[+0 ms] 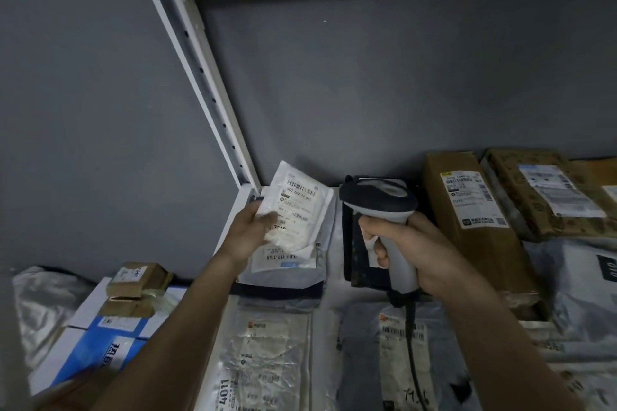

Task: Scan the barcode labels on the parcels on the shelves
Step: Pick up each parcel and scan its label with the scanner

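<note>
Left hand (pixel 248 227) pinches a small white parcel (pixel 297 210) by its lower-left edge, tilted up above the shelf (pixel 245 197) corner, label facing out. Looks light & floppy, so edge hold w/ thumb suits. Right hand (pixel 405 250) wraps the scanner (pixel 380 202) handle.

The small print on the white parcel's label (pixel 298 207) blurs (thumb over one edge); the scanner's cable (pixel 415 360) runs off the bottom edge.
</note>
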